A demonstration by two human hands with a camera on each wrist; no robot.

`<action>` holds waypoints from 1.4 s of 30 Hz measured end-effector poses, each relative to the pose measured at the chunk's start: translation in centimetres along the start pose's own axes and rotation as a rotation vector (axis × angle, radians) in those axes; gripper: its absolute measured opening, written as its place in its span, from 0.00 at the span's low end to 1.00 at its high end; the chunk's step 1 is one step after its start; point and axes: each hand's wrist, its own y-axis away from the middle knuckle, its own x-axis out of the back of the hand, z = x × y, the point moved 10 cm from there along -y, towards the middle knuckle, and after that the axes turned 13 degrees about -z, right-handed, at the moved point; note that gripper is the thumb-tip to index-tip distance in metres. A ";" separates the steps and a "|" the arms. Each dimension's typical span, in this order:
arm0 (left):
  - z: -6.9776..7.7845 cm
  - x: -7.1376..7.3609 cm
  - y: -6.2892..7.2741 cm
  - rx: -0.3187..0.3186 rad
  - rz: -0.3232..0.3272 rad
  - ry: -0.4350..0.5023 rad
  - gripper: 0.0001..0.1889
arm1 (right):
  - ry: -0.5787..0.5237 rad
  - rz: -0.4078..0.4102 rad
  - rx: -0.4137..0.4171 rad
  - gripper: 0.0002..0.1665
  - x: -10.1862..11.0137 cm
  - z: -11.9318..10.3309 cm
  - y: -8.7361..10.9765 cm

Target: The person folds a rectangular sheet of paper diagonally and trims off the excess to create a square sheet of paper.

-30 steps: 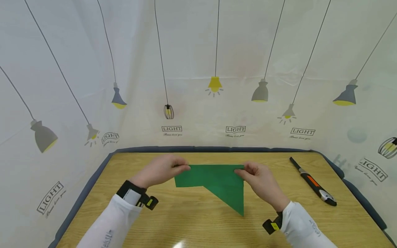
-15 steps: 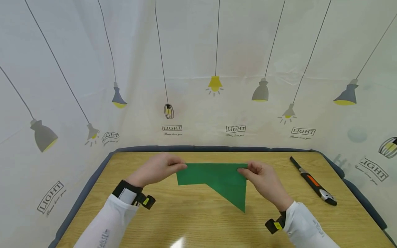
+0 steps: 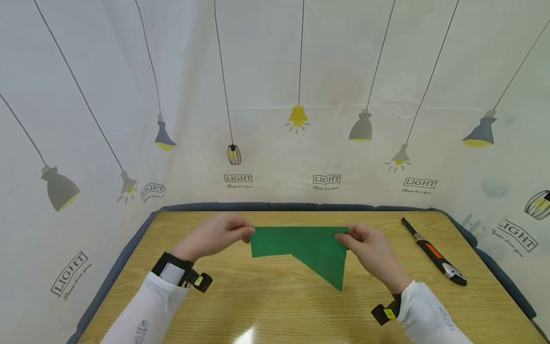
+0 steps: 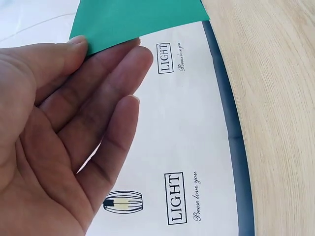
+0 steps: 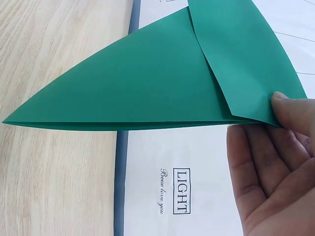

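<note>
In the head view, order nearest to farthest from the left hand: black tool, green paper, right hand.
1. Green paper, held by the left hand.
2. Right hand, at the paper's other end.
3. Black tool, on the table's right side.

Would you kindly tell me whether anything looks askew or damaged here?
Nothing looks damaged. The paper is lopsided, hanging lower at the right hand, but its edges look clean, so this is probably just folding.
</note>
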 end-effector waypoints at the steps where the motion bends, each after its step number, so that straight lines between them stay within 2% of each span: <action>1: 0.0 0.0 0.0 0.001 -0.002 0.001 0.12 | 0.004 -0.001 0.002 0.21 0.0 0.0 0.0; 6: 0.0 0.0 0.2 0.027 0.006 -0.030 0.12 | 0.022 0.002 0.016 0.26 -0.2 -0.2 0.1; 12: 1.1 0.1 0.0 0.016 0.038 -0.185 0.11 | 0.043 -0.018 0.008 0.27 -0.6 -0.5 0.0; 18: 3.7 -0.2 -1.0 -0.017 0.102 -0.340 0.10 | 0.071 -0.033 0.039 0.27 -2.1 -1.6 -0.7; 21: 5.5 -0.8 -1.8 -0.054 0.149 -0.371 0.11 | 0.046 -0.060 0.077 0.27 -3.5 -2.5 -1.2; 25: 7.9 -1.8 -2.7 -0.137 0.219 -0.400 0.11 | 0.022 -0.088 0.129 0.25 -5.4 -4.0 -1.8; 29: 9.2 -2.5 -3.1 -0.194 0.255 -0.422 0.08 | 0.000 -0.107 0.143 0.21 -6.5 -4.7 -2.0; 33: 9.6 -2.7 -3.1 -0.211 0.252 -0.448 0.07 | -0.034 -0.119 0.126 0.16 -6.8 -4.6 -2.1; 37: 9.6 -2.8 -3.0 -0.221 0.230 -0.455 0.07 | -0.054 -0.089 0.122 0.15 -6.4 -4.5 -1.9; 42: 9.7 -2.9 -2.9 -0.244 0.231 -0.475 0.07 | -0.017 -0.017 0.219 0.11 -5.8 -5.8 -1.6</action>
